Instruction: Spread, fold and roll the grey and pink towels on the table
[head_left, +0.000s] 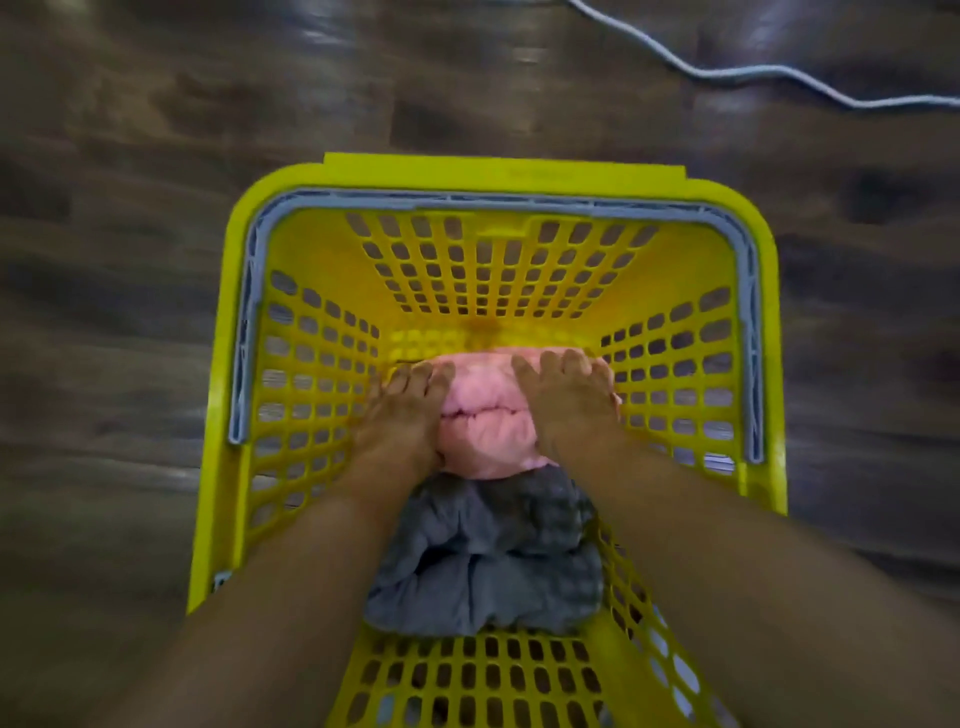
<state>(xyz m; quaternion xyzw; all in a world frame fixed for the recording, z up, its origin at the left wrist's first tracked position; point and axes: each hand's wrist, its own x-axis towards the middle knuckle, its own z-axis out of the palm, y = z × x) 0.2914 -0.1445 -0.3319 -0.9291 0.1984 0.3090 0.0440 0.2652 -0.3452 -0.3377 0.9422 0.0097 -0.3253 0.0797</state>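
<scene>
Pink towel sat bunched in the yellow basket, grey towel beside it. Both hands, left and right, pressed open on the pink one's sides. No spreading, folding or rolling was done yet.

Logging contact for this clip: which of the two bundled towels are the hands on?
The bundled pink towel; both hands rest on it, while the crumpled grey towel lies untouched nearer the person.

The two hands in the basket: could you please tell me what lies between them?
In the head view, the bunched pink towel lies between the left hand and right hand; both rest on it.
</scene>
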